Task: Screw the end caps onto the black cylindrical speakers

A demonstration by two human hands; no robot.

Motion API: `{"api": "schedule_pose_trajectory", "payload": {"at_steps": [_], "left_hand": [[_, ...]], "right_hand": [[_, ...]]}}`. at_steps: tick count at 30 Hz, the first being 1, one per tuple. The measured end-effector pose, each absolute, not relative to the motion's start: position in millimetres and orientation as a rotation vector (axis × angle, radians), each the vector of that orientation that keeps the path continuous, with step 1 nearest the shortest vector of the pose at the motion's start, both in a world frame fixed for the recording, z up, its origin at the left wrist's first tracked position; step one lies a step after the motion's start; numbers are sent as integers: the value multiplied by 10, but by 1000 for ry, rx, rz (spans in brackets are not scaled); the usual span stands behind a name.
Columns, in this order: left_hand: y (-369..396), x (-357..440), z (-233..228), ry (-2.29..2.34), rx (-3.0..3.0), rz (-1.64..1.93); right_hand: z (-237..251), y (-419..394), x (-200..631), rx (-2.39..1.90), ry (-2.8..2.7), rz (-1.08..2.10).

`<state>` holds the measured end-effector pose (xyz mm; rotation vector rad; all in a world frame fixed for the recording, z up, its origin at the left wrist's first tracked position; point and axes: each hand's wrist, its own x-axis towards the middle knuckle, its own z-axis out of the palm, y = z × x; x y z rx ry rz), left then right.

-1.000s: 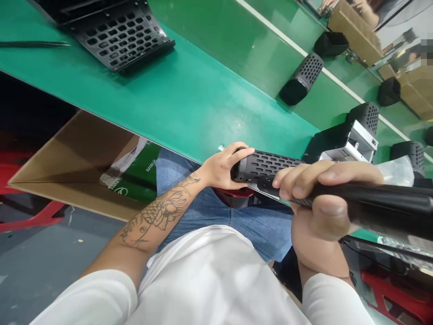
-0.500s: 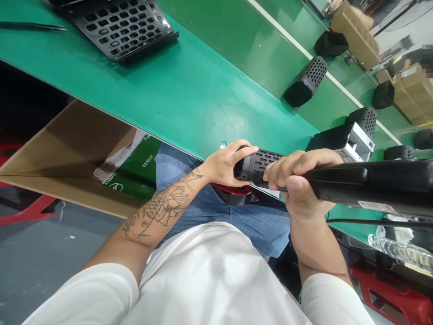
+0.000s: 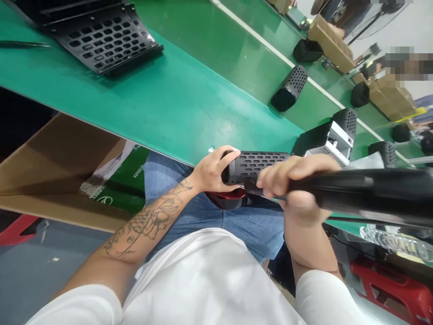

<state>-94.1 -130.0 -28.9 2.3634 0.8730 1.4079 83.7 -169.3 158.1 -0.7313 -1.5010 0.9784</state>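
My left hand (image 3: 214, 170) grips the left end of a black slotted housing (image 3: 260, 162), with thumb and fingers around it. The housing lies sideways over the table's front edge, above my lap. Wrapped around a long black handheld tool (image 3: 365, 192) is my right hand (image 3: 297, 185). The tool reaches off the right side of the view and is blurred. Its narrow front part is beside the lower side of the housing; whether they touch I cannot tell. My right fingers hide part of the housing's right end.
A large black perforated panel (image 3: 104, 45) lies at the table's upper left. A similar black housing (image 3: 290, 88) stands farther back. To the right are a metal-framed box (image 3: 329, 140) and a plastic bottle (image 3: 395, 243). An open cardboard box (image 3: 61, 158) is at lower left, a red stool (image 3: 392, 289) at lower right.
The view has shifted a little. The housing has turned, showing more of its slotted face. Both hands keep their grip, and the right hand and tool appear slightly lower, smeared by motion.
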Motion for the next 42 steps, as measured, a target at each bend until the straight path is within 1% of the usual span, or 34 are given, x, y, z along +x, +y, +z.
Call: {"api": "schedule_pose_trajectory", "payload": {"at_steps": [2, 4, 5, 7, 8, 10, 11, 15, 17, 19, 22, 23, 25, 30, 32, 37, 42], "left_hand": [[-1476, -881, -377, 1078, 2355, 1496], [-1716, -805, -517, 1248, 2249, 1558], [-1848, -762, -596, 1261, 2200, 1597], [-2110, -665, -744, 1171, 2183, 1682], [-2228, -609, -800, 1109, 2207, 1695], [-2413, -483, -860, 958, 2300, 1680], [-2472, -415, -861, 889, 2354, 1647], [-2421, -177, -667, 661, 2533, 1524], [-2208, -119, -422, 527, 2649, 1525], [-1898, -103, -76, 387, 2830, 1425], [-1404, -101, 478, 304, 3025, 728], [-1275, -91, 619, 371, 3018, 552], [-1120, -45, 791, 492, 2987, 334], [-1225, 164, 773, 1171, 2914, 212], [-1299, 212, 749, 1320, 2885, 187], [-1307, 212, 769, 1313, 2868, 179], [-1284, 216, 763, 1329, 2863, 194]], "right_hand": [[1692, -1692, 1043, -646, -1450, 799], [1748, -1629, 1363, -766, -1379, 542], [1748, -1574, 1557, -860, -1327, 393], [1695, -1435, 1975, -1056, -1229, 129], [1648, -1363, 2181, -1150, -1178, 50], [1534, -1241, 2541, -1246, -1086, -68], [1475, -1199, 2681, -1264, -1054, -75], [1286, -1167, 2942, -1236, -1008, 11], [1245, -1203, 2939, -1212, -1021, 26], [1254, -1257, 2891, -1192, -1052, 62], [1357, -1397, 2774, -1124, -1096, 121], [1410, -1465, 2727, -1086, -1107, 137], [1526, -1631, 2629, -998, -1127, 195], [1694, -2019, 2367, -787, -1282, 529], [1669, -2063, 2248, -718, -1360, 584], [1506, -1922, 2021, -687, -1349, 628], [1414, -1780, 1966, -668, -1377, 683]]}}
